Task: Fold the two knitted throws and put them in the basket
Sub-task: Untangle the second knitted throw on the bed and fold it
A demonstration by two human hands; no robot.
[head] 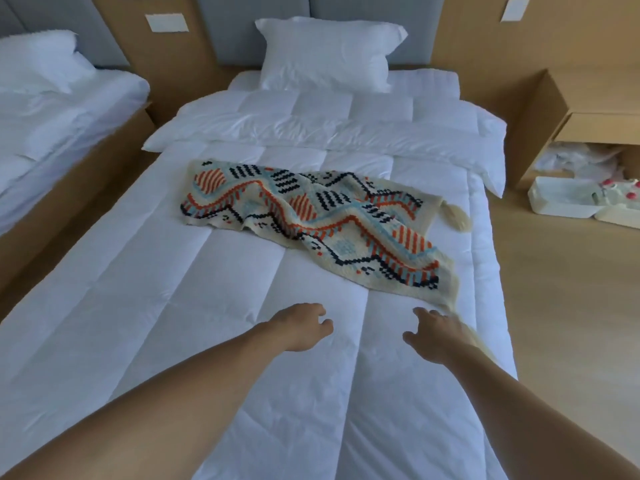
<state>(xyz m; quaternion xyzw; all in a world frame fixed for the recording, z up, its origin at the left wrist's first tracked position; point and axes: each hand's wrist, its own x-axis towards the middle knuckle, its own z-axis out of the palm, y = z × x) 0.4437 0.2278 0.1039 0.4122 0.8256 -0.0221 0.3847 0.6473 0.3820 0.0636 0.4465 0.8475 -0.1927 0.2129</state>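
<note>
One knitted throw (311, 213), cream with orange, light-blue and navy zigzags, lies loosely doubled across the white quilt of the bed (173, 306). A cream tassel (457, 216) hangs at its far right corner, and another trails from its near corner beside my right hand. My left hand (299, 325) hovers over the quilt with loosely curled fingers, holding nothing. My right hand (436, 336) reaches toward the throw's near corner, fingers spread and empty. No second throw and no basket are in view.
A white pillow (329, 53) leans on the grey headboard. A second bed (52, 116) stands to the left. At the right are a wooden nightstand (554, 109) and white plastic bins (561, 202) on the wooden floor.
</note>
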